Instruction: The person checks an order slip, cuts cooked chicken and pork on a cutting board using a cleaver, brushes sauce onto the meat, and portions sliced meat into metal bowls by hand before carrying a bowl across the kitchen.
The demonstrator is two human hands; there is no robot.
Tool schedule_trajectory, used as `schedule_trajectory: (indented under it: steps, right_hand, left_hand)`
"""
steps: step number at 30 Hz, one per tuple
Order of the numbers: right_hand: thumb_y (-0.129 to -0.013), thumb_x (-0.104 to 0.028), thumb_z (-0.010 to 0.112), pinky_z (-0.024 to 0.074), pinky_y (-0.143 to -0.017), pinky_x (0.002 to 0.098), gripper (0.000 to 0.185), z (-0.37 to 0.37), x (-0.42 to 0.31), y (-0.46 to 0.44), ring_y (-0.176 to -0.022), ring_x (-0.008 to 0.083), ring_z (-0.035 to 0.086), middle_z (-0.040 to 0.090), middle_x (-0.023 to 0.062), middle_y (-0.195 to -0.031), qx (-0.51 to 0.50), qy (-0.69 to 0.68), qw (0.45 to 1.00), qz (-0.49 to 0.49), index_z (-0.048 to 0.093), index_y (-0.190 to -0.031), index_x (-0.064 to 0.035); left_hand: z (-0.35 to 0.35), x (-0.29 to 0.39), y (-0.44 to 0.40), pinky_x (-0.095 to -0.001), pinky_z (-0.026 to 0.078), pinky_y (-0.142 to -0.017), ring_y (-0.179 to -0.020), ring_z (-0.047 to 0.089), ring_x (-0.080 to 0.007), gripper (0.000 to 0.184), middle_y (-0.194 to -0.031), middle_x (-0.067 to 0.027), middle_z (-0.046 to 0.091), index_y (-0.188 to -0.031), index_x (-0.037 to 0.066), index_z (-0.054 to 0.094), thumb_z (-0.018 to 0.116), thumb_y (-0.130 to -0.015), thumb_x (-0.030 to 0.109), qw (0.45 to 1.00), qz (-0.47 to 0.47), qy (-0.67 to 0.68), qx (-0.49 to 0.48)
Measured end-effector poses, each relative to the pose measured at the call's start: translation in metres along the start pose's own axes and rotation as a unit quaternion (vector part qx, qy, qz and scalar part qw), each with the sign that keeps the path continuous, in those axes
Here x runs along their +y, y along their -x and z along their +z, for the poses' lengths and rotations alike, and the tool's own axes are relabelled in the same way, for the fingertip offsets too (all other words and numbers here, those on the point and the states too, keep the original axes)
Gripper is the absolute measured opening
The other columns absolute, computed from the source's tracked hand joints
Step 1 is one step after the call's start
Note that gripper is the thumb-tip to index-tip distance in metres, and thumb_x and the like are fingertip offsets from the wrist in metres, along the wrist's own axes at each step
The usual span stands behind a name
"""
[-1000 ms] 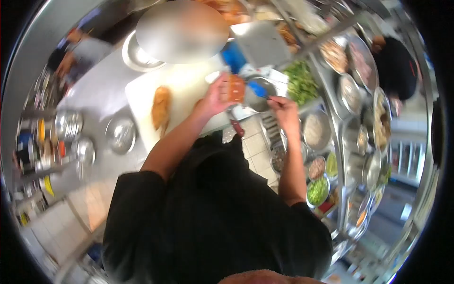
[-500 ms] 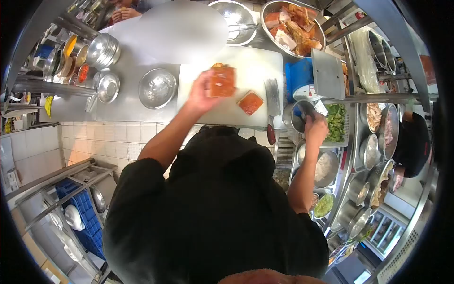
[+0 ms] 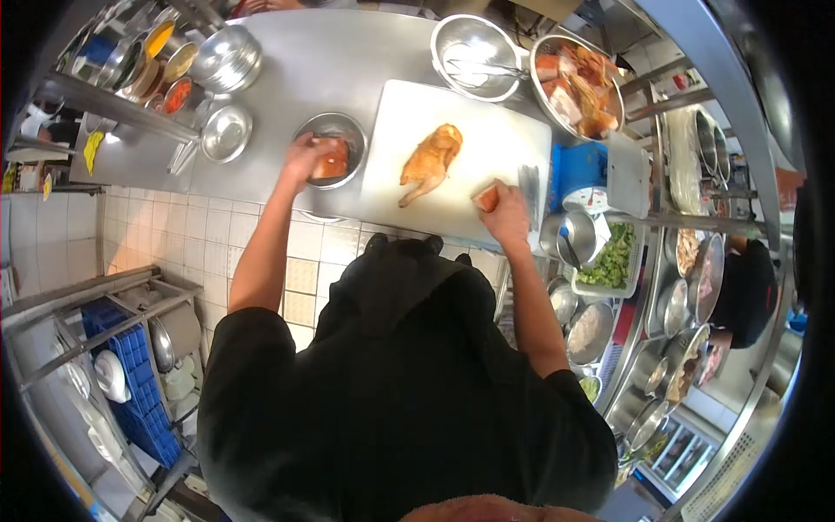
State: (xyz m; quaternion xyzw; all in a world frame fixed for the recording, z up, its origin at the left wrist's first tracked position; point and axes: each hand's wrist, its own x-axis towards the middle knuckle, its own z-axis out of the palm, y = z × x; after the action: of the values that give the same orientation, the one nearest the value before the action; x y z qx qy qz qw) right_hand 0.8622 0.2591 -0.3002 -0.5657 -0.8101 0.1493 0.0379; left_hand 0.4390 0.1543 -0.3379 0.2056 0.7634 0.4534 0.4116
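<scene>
My left hand is closed on a reddish-brown slab of roast pork, which is inside the steel bowl left of the cutting board. On the white cutting board, a golden roast poultry leg lies with its thin end toward me. At the board's right side, my right hand grips a smaller piece of roast pork. A cleaver lies just beyond that hand, its handle hidden from view.
Behind the board stand a steel bowl with tongs and a colander of roast meat. A blue scale, a steel pot and a basket of greens are at the right. Stacked bowls stand at left.
My left hand has moved left from above the board into the bowl with the pork slab. My right hand has left the pot and taken hold of the smaller piece. The poultry leg is now uncovered.
</scene>
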Motion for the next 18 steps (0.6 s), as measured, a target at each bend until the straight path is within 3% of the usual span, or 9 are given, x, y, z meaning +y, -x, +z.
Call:
schedule_trajectory:
  steps: [2, 4, 5, 7, 8, 10, 11, 14, 18]
  right_hand:
    - [-0.066, -0.020, 0.079, 0.0516, -0.081, 0.0385, 0.069, 0.005, 0.016, -0.008, -0.094, 0.0289, 0.063, 0.063, 0.0117, -0.107, 0.001, -0.171, 0.985, 0.030, 0.055, -0.129, -0.0055]
    - [-0.067, -0.018, 0.079, 0.0527, -0.076, 0.0380, 0.066, 0.017, 0.033, -0.017, -0.088, 0.0248, 0.065, 0.065, 0.0113, -0.103, -0.079, -0.427, 0.890, 0.140, 0.056, -0.126, -0.0014]
    - [-0.070, -0.012, 0.075, 0.0526, -0.074, 0.0311, 0.066, -0.034, -0.012, -0.009, -0.086, 0.0205, 0.065, 0.065, 0.0109, -0.105, -0.135, -0.455, 0.852, 0.222, 0.052, -0.129, 0.0074]
    - [-0.072, -0.009, 0.073, 0.0522, -0.078, 0.0316, 0.063, -0.031, -0.028, -0.001, -0.089, 0.0202, 0.064, 0.064, 0.0114, -0.107, -0.141, -0.560, 0.798, 0.174, 0.052, -0.130, 0.0063]
    - [-0.073, -0.007, 0.072, 0.0519, -0.080, 0.0319, 0.062, -0.028, -0.037, 0.000, -0.091, 0.0200, 0.064, 0.064, 0.0116, -0.108, -0.142, -0.610, 0.765, 0.150, 0.051, -0.130, 0.0057]
    - [-0.073, -0.006, 0.073, 0.0501, -0.085, 0.0315, 0.063, -0.038, -0.086, 0.002, -0.100, 0.0198, 0.061, 0.062, 0.0121, -0.113, -0.149, -0.581, 0.799, 0.043, 0.051, -0.131, 0.0033]
    - [-0.073, -0.008, 0.075, 0.0495, -0.087, 0.0313, 0.064, -0.040, -0.114, -0.002, -0.102, 0.0200, 0.060, 0.061, 0.0120, -0.113, -0.159, -0.565, 0.810, -0.012, 0.052, -0.131, 0.0016]
    - [-0.070, -0.016, 0.080, 0.0490, -0.089, 0.0316, 0.068, -0.027, -0.189, -0.021, -0.105, 0.0207, 0.059, 0.060, 0.0123, -0.115, -0.159, -0.458, 0.867, -0.112, 0.053, -0.131, -0.0049]
    - [-0.068, -0.023, 0.081, 0.0466, -0.097, 0.0380, 0.069, 0.033, -0.254, -0.052, -0.113, 0.0340, 0.056, 0.057, 0.0181, -0.124, 0.008, -0.265, 0.915, -0.306, 0.054, -0.129, -0.0074]
  left_hand:
    - [0.004, 0.007, 0.006, -0.0400, 0.044, -0.100, -0.113, 0.055, -0.0358, 0.067, -0.123, -0.0209, 0.056, -0.133, -0.002, 0.050, 0.075, -0.080, 0.030, 0.983, 0.074, -0.166, 0.021]
    - [0.010, 0.013, 0.018, -0.0411, 0.044, -0.100, -0.114, 0.053, -0.0401, 0.066, -0.123, -0.0245, 0.055, -0.130, -0.004, 0.052, 0.074, -0.079, 0.030, 0.947, 0.167, -0.263, 0.076]
    - [0.012, 0.012, 0.023, -0.0418, 0.044, -0.099, -0.114, 0.052, -0.0417, 0.064, -0.122, -0.0259, 0.054, -0.128, -0.005, 0.053, 0.074, -0.079, 0.031, 0.927, 0.224, -0.275, 0.121]
    - [0.001, 0.009, 0.030, -0.0436, 0.044, -0.096, -0.113, 0.051, -0.0425, 0.061, -0.121, -0.0266, 0.054, -0.126, -0.006, 0.054, 0.071, -0.082, 0.032, 0.896, 0.320, -0.253, 0.175]
    - [-0.006, 0.008, 0.038, -0.0439, 0.043, -0.097, -0.113, 0.051, -0.0422, 0.059, -0.121, -0.0265, 0.053, -0.126, -0.006, 0.054, 0.070, -0.082, 0.030, 0.894, 0.290, -0.270, 0.210]
    - [-0.018, 0.011, 0.055, -0.0445, 0.042, -0.098, -0.113, 0.050, -0.0415, 0.054, -0.120, -0.0263, 0.053, -0.124, -0.006, 0.054, 0.069, -0.083, 0.025, 0.883, 0.231, -0.304, 0.272]
    - [-0.022, -0.024, 0.037, -0.0407, 0.052, -0.081, -0.091, 0.062, -0.0329, 0.045, -0.106, -0.0205, 0.061, -0.122, -0.003, 0.054, 0.066, -0.087, 0.021, 0.873, 0.211, -0.312, 0.310]
    - [-0.035, -0.038, 0.037, -0.0338, 0.056, -0.061, -0.069, 0.063, -0.0216, 0.031, -0.090, -0.0134, 0.063, -0.111, -0.003, 0.056, 0.062, -0.089, 0.017, 0.998, -0.029, 0.007, 0.060]
    - [-0.032, -0.048, 0.041, -0.0269, 0.056, -0.050, -0.058, 0.060, -0.0133, 0.017, -0.083, -0.0080, 0.062, -0.100, -0.001, 0.055, 0.058, -0.089, 0.011, 0.989, -0.034, 0.146, 0.013]
